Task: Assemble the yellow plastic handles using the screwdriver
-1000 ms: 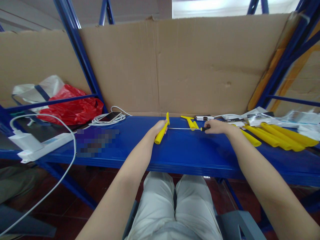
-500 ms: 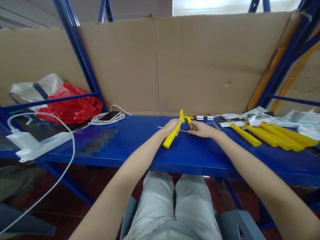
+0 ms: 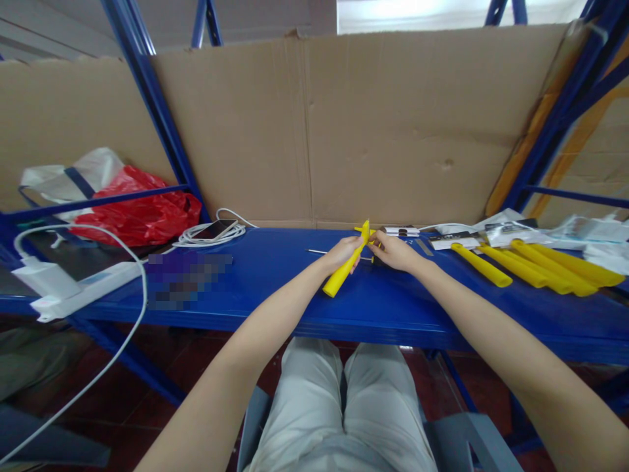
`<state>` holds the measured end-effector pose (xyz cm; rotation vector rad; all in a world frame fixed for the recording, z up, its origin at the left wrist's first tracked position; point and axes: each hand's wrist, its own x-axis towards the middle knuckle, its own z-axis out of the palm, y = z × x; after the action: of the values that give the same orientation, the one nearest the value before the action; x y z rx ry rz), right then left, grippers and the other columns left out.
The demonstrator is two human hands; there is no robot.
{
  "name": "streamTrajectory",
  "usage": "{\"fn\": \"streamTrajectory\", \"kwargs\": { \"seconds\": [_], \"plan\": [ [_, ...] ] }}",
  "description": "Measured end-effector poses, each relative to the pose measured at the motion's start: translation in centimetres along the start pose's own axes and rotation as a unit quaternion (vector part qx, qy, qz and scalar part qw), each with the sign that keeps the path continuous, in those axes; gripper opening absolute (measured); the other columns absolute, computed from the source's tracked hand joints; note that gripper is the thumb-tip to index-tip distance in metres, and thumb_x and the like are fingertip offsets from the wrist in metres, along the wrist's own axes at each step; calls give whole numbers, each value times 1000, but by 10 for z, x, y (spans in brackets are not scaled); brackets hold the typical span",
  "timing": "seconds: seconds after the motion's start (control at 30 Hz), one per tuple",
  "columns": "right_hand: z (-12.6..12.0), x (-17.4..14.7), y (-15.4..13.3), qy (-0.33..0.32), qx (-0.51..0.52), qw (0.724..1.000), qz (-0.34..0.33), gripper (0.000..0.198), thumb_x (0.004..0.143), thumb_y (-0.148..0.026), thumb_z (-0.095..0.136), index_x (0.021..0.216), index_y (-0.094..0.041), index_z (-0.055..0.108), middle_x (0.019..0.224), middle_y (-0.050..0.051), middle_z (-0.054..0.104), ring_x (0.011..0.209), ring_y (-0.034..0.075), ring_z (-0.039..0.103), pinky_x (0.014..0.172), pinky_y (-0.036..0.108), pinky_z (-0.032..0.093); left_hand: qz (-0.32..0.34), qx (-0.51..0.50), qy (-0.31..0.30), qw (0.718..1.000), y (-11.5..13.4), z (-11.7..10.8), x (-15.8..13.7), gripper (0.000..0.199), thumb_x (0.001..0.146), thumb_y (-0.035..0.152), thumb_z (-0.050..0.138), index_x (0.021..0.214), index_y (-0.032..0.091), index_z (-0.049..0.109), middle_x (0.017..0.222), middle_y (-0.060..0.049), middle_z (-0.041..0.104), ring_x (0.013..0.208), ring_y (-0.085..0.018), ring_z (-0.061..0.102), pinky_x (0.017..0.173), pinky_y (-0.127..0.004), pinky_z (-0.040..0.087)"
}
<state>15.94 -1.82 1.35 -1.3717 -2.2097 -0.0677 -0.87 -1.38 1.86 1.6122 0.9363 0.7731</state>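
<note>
My left hand is closed round a yellow plastic handle, a tube that slants up to a flared head. The fingers of my right hand are pinched together close to that head. Some yellow shows at the right fingertips, but what they grip is mostly hidden. Another yellow part sits just behind the hands, largely covered. Below and behind the left hand, a thin metal rod lies on the blue table; its right end, with a bit of yellow, comes out under the right hand.
Several yellow handles lie at the right, beside plastic packets. A small white box stands behind my right hand. At the left are a coiled white cable, a power strip and a red bag. Cardboard walls the back.
The yellow handle in my left hand has tipped and shifted slightly right, its head now close to my right fingers. My right hand has moved up off the rod.
</note>
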Motion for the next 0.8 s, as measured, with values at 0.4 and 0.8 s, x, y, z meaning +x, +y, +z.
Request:
{"fn": "streamTrajectory", "kwargs": {
  "seconds": [0.4, 0.8],
  "plan": [
    [-5, 0, 1, 17, -18, 1000, -7, 10, 85, -20, 47, 87, -18, 56, 79, 8, 67, 67, 17, 60, 60, 24, 39, 12, -16, -25, 999, 1, 0, -1, 27, 97, 33, 32, 108, 14, 49, 43, 6, 45, 29, -10, 42, 33, -18, 35],
    [-6, 0, 3, 21, 10, 1000, -19, 6, 80, -20, 48, 80, -19, 55, 70, 5, 64, 60, 15, 57, 58, 25, 39, 18, -18, -43, 999, 1, -3, -4, 23, 96, 30, 35, 106, 15, 49, 44, 6, 46, 30, -10, 42, 33, -19, 36]
  ]
}}
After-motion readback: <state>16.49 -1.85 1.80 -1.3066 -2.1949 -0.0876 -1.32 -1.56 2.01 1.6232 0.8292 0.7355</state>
